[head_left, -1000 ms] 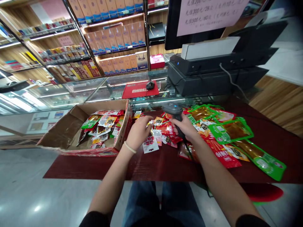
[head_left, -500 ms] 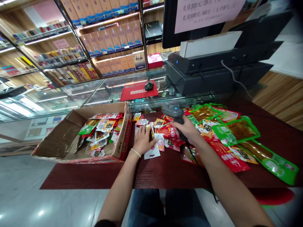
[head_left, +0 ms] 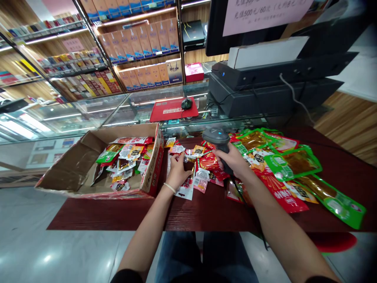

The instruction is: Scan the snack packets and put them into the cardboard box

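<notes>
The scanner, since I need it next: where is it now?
In the head view, the scanner is slightly right of centre, in the right hand, near the red snack packets.

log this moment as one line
left hand: over white-and-red plastic packet; right hand: holding black handheld scanner; brown cardboard box: holds colourful packets

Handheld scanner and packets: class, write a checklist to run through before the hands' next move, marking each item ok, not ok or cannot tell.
1. Scanner gripped in the right hand: ok.
2. Left hand has a firm hold on a packet: cannot tell; its fingers hide the contact.
3. Scanner cable clear of packets: not ok; it crosses one.
4. Cardboard box standing open side up: ok.
5. Green-edged packets lying without overlap: not ok; they overlap.
</notes>
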`<state>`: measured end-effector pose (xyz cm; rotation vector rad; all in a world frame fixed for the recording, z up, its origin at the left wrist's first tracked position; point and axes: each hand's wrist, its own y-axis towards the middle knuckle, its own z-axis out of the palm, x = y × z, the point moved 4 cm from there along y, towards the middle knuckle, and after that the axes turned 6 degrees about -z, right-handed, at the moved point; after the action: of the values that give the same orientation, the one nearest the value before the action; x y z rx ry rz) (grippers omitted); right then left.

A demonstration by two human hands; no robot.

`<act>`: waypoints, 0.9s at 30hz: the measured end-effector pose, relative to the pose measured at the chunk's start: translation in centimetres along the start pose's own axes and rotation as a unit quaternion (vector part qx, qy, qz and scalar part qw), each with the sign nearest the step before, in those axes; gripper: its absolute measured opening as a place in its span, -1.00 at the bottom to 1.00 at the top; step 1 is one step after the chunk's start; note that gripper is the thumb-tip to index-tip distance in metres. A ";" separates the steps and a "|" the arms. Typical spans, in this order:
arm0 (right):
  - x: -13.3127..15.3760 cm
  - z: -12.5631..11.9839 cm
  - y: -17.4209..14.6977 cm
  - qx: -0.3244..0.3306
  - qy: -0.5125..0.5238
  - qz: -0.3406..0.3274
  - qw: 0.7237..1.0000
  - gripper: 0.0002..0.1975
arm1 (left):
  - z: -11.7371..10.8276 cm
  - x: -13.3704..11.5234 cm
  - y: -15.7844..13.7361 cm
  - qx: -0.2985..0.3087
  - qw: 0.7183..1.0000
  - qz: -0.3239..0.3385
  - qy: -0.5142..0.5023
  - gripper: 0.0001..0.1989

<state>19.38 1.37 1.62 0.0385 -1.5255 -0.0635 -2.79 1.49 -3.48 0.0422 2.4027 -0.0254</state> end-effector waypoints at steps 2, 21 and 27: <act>-0.1 0.0 0.0 -0.002 -0.003 0.002 1.000 -0.67 | 0.1 -0.4 -0.1 0.003 0.999 -0.007 -0.053 -0.01; 0.9 -0.2 -0.2 -0.039 -0.004 -0.053 0.998 -0.65 | -0.4 -1.4 0.3 0.071 0.806 -0.082 -0.582 -0.45; 0.9 0.3 -0.8 0.004 -0.046 -0.046 0.998 -0.62 | -1.0 -0.9 0.9 -0.043 0.863 -0.038 -0.502 -0.68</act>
<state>19.14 0.49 2.49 0.1135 -1.6155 -0.1346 -2.82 2.37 -2.13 -0.0909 1.3494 0.0213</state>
